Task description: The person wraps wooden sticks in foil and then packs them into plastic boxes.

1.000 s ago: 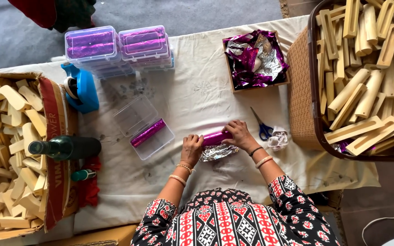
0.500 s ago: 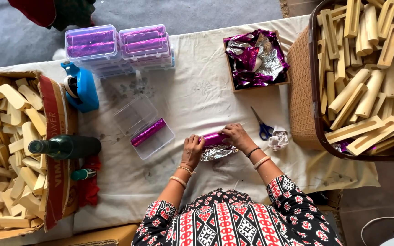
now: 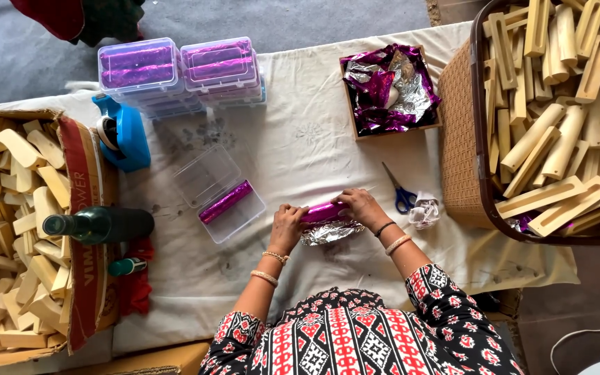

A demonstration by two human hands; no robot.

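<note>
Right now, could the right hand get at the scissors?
Probably yes: the scissors lie on bare cloth just beside the right hand, nothing between. But that hand is gripping the purple foil roll.

Centre of the frame: the left hand (image 3: 287,226) and right hand (image 3: 360,206) grip opposite ends of a purple foil-wrapped piece (image 3: 323,212), with loose silver foil (image 3: 329,234) spilling beneath it onto the cloth-covered table (image 3: 300,139). Just left of the hands lies an open clear plastic box (image 3: 218,192) holding one purple wrapped piece. Blue-handled scissors (image 3: 400,192) lie right of the hands. Upper centre — a shallow box of crumpled purple foil sheets (image 3: 390,90). Upper left — stacked lidded clear boxes (image 3: 178,73). At the right edge, a basket of wooden pieces (image 3: 557,118).
</note>
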